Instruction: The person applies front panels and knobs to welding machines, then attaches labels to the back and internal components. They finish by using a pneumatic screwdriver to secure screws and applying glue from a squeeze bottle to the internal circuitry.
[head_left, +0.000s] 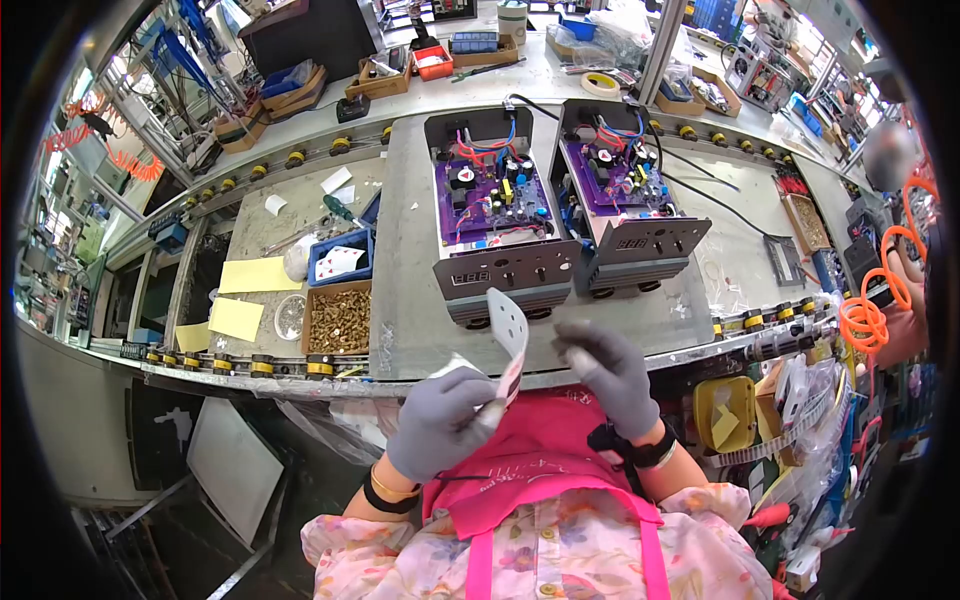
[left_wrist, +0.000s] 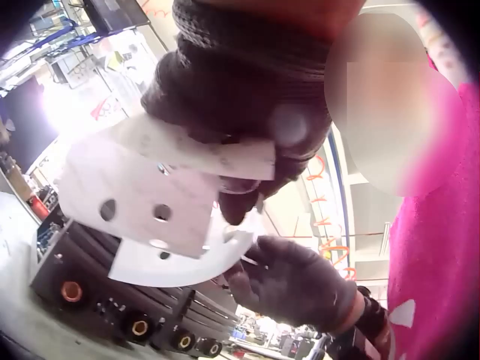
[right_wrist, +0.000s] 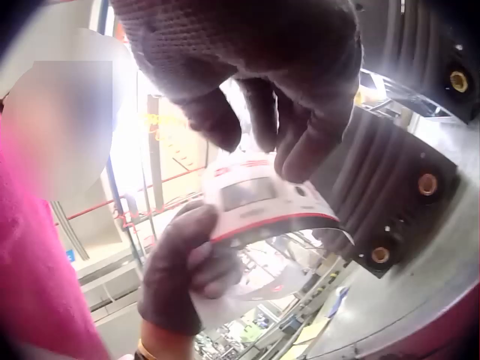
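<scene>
My gloved left hand (head_left: 440,420) pinches a flexible front-panel label (head_left: 510,325), which bends upward in front of the apron. In the right wrist view the printed face of the label (right_wrist: 262,214) shows a window cutout and a red band. White backing paper (left_wrist: 135,191) with round holes hangs beside it in the left wrist view, one part folded under the left fingers. My gloved right hand (head_left: 615,380) hovers to the right of the label, fingers bent and spread, nothing held. Just beyond stand two dark electronic units, the left unit (head_left: 505,275) nearest the label.
The right unit (head_left: 645,250) also has an exposed purple circuit board. On the left are a box of brass parts (head_left: 340,320), a blue bin (head_left: 340,262) and yellow paper sheets (head_left: 260,276). Rollers (head_left: 262,364) line the bench's front edge. An orange coiled hose (head_left: 865,320) hangs at right.
</scene>
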